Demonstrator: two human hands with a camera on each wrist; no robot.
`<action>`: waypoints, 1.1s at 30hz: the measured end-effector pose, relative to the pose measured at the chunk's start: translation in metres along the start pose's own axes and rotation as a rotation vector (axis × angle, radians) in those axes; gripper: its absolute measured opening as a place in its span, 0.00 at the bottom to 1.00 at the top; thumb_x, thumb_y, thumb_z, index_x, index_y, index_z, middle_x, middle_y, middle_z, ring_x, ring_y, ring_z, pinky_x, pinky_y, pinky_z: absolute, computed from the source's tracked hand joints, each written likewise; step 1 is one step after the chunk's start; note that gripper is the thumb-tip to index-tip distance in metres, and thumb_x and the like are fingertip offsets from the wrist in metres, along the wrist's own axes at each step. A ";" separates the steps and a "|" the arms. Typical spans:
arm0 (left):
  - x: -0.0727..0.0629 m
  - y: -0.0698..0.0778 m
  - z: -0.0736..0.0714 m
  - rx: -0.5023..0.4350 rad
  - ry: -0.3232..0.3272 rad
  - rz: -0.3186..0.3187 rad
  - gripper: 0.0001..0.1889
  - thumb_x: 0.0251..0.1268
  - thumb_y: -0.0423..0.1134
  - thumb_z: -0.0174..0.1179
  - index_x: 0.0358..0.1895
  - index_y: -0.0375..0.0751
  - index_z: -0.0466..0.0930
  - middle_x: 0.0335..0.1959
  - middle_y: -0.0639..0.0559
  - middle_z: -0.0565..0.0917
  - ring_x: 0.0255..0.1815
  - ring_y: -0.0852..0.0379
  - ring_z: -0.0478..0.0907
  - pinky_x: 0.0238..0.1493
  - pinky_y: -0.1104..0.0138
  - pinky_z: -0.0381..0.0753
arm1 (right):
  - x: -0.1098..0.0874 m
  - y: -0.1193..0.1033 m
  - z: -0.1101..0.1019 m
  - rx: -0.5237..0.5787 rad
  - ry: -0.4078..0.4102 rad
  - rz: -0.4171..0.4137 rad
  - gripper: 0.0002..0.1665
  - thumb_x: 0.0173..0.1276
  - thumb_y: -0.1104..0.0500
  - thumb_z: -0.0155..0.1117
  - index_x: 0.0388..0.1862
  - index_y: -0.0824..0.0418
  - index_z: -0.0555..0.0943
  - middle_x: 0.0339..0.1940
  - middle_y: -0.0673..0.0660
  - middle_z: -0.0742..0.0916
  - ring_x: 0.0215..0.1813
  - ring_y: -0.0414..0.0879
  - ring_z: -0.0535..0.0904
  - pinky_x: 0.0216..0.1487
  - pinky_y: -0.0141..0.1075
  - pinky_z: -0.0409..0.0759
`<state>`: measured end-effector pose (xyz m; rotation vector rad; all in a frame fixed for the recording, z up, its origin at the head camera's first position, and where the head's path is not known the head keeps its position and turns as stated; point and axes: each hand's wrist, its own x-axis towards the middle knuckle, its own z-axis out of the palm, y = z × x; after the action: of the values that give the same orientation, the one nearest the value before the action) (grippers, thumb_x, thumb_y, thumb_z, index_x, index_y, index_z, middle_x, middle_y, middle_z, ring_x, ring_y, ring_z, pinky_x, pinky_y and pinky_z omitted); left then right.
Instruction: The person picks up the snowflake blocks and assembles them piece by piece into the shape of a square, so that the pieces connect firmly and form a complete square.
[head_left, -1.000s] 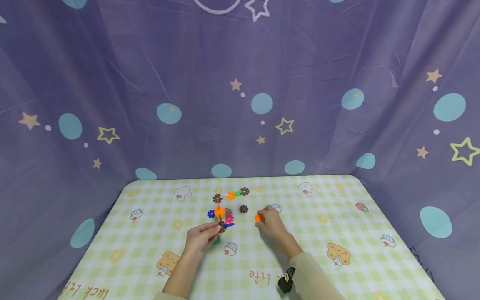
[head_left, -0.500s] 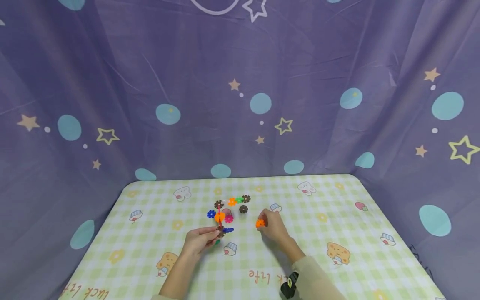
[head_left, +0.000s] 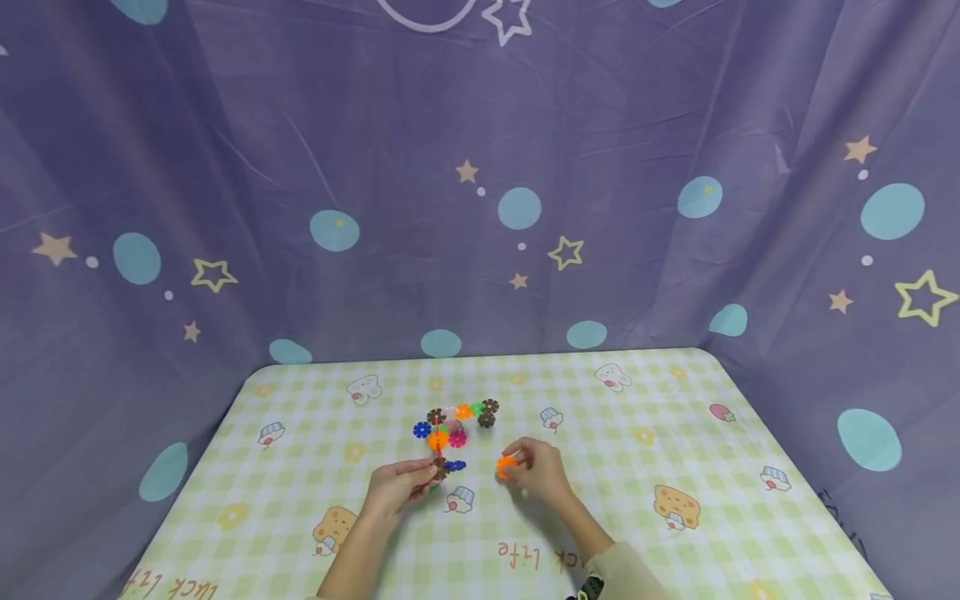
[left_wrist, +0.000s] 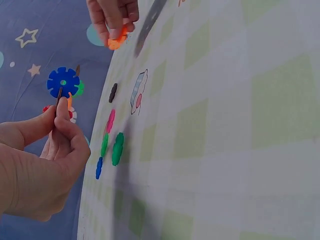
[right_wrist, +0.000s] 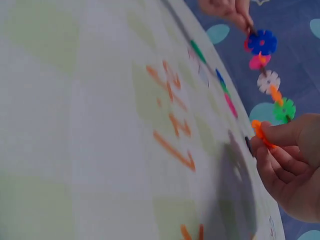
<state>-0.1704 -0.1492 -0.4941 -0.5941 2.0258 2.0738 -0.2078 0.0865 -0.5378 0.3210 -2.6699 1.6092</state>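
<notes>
My left hand (head_left: pixel 396 489) pinches a brown snowflake disc (head_left: pixel 440 469) between thumb and fingers, at the near end of a chain of linked plastic snowflake discs. A blue disc (left_wrist: pixel 63 82) is slotted onto that brown one. Beyond it the chain is raised over the table, running through an orange disc (head_left: pixel 438 439), a white disc (right_wrist: pixel 268 81) and a green disc (right_wrist: pixel 285 109) to a brown disc (head_left: pixel 491 406) at its far end. To the right, my right hand (head_left: pixel 542 473) holds a single orange disc (head_left: pixel 505 467) by its edge, apart from the chain.
Loose discs lie on the checked tablecloth (head_left: pixel 637 550) under and beside the chain: a blue one (head_left: pixel 422 430), a pink one (head_left: pixel 457 437), a brown one (head_left: pixel 486 420) and a green one (left_wrist: pixel 117 149). A purple patterned curtain (head_left: pixel 405 275) hangs behind the table.
My right hand has come nearer and slightly left with the orange disc, toward the chain's blue disc. The chain in my left hand has dipped a little toward me.
</notes>
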 end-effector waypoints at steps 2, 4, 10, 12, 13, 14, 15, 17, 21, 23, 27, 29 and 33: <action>0.000 -0.001 0.000 -0.002 -0.001 -0.003 0.21 0.53 0.30 0.68 0.51 0.26 0.79 0.28 0.50 0.88 0.26 0.62 0.82 0.32 0.72 0.82 | -0.003 -0.005 0.002 0.071 -0.015 0.038 0.09 0.54 0.68 0.71 0.36 0.64 0.84 0.27 0.57 0.88 0.25 0.34 0.80 0.27 0.27 0.81; 0.000 -0.002 0.001 0.000 -0.001 -0.005 0.21 0.53 0.30 0.68 0.51 0.26 0.79 0.28 0.50 0.88 0.26 0.62 0.82 0.32 0.72 0.82 | -0.005 -0.011 0.004 0.138 -0.024 0.091 0.10 0.54 0.66 0.72 0.37 0.65 0.85 0.28 0.59 0.89 0.25 0.34 0.81 0.28 0.27 0.81; -0.001 -0.002 0.003 -0.007 -0.010 -0.002 0.20 0.53 0.30 0.68 0.51 0.26 0.79 0.29 0.50 0.88 0.27 0.62 0.82 0.31 0.72 0.82 | -0.006 -0.024 0.009 0.249 -0.037 0.174 0.12 0.55 0.64 0.73 0.39 0.65 0.86 0.28 0.59 0.89 0.24 0.35 0.81 0.29 0.28 0.82; -0.002 -0.002 0.004 -0.012 -0.012 0.000 0.20 0.53 0.30 0.68 0.50 0.26 0.79 0.29 0.50 0.89 0.27 0.61 0.82 0.32 0.72 0.82 | -0.006 -0.026 0.010 0.273 -0.043 0.180 0.13 0.55 0.65 0.72 0.40 0.66 0.86 0.28 0.59 0.89 0.24 0.35 0.81 0.30 0.30 0.83; -0.003 -0.002 0.004 -0.015 -0.013 -0.001 0.20 0.53 0.30 0.68 0.50 0.26 0.79 0.29 0.50 0.89 0.27 0.61 0.82 0.32 0.72 0.83 | -0.007 -0.028 0.011 0.280 -0.045 0.179 0.13 0.55 0.65 0.72 0.40 0.66 0.86 0.28 0.60 0.89 0.24 0.35 0.81 0.30 0.31 0.83; -0.003 -0.002 0.004 -0.016 -0.014 -0.002 0.20 0.53 0.30 0.68 0.50 0.26 0.79 0.29 0.50 0.89 0.27 0.61 0.82 0.33 0.71 0.83 | -0.007 -0.029 0.012 0.290 -0.048 0.183 0.13 0.55 0.66 0.72 0.40 0.67 0.85 0.28 0.60 0.89 0.24 0.35 0.81 0.31 0.33 0.84; -0.003 -0.002 0.004 -0.018 -0.016 -0.003 0.20 0.53 0.30 0.68 0.50 0.26 0.79 0.29 0.50 0.89 0.27 0.61 0.82 0.33 0.71 0.83 | -0.007 -0.029 0.012 0.295 -0.049 0.185 0.13 0.55 0.66 0.71 0.40 0.67 0.85 0.28 0.60 0.89 0.24 0.36 0.81 0.31 0.34 0.84; -0.004 -0.002 0.005 -0.017 -0.018 -0.002 0.20 0.53 0.30 0.68 0.51 0.26 0.79 0.29 0.50 0.88 0.27 0.61 0.82 0.33 0.71 0.83 | -0.007 -0.032 0.013 0.305 -0.049 0.189 0.12 0.56 0.66 0.71 0.40 0.67 0.85 0.29 0.60 0.90 0.24 0.36 0.81 0.32 0.37 0.85; -0.005 -0.002 0.005 -0.014 -0.028 0.007 0.21 0.53 0.30 0.67 0.51 0.25 0.78 0.28 0.50 0.88 0.26 0.62 0.82 0.32 0.71 0.83 | -0.008 -0.035 0.014 0.327 -0.047 0.191 0.13 0.56 0.65 0.71 0.40 0.68 0.85 0.29 0.61 0.90 0.24 0.37 0.82 0.34 0.41 0.86; -0.007 -0.002 0.006 -0.010 -0.030 0.012 0.20 0.54 0.29 0.67 0.50 0.24 0.79 0.27 0.50 0.88 0.26 0.61 0.82 0.31 0.71 0.82 | -0.010 -0.041 0.013 0.335 -0.049 0.186 0.13 0.56 0.66 0.71 0.41 0.69 0.85 0.30 0.63 0.90 0.25 0.37 0.83 0.35 0.41 0.86; -0.008 -0.003 0.006 -0.006 -0.038 0.020 0.19 0.54 0.29 0.67 0.50 0.23 0.79 0.27 0.49 0.88 0.26 0.61 0.82 0.30 0.72 0.82 | -0.012 -0.043 0.014 0.326 -0.059 0.180 0.13 0.56 0.68 0.70 0.41 0.71 0.85 0.32 0.65 0.89 0.26 0.40 0.84 0.36 0.46 0.86; -0.008 -0.003 0.006 -0.006 -0.042 0.022 0.20 0.54 0.29 0.67 0.50 0.23 0.79 0.27 0.50 0.88 0.25 0.61 0.82 0.30 0.72 0.82 | -0.012 -0.043 0.014 0.320 -0.062 0.175 0.13 0.56 0.68 0.69 0.41 0.71 0.85 0.32 0.66 0.89 0.27 0.41 0.84 0.37 0.49 0.85; -0.009 -0.002 0.008 -0.008 -0.049 0.036 0.20 0.54 0.29 0.67 0.50 0.23 0.79 0.28 0.48 0.88 0.25 0.60 0.84 0.31 0.71 0.83 | -0.011 -0.039 0.016 0.319 -0.053 0.170 0.12 0.56 0.66 0.71 0.40 0.68 0.86 0.32 0.64 0.90 0.28 0.40 0.84 0.37 0.45 0.86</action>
<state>-0.1623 -0.1400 -0.4928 -0.5066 2.0165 2.0957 -0.1887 0.0562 -0.5124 0.1420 -2.5312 2.1091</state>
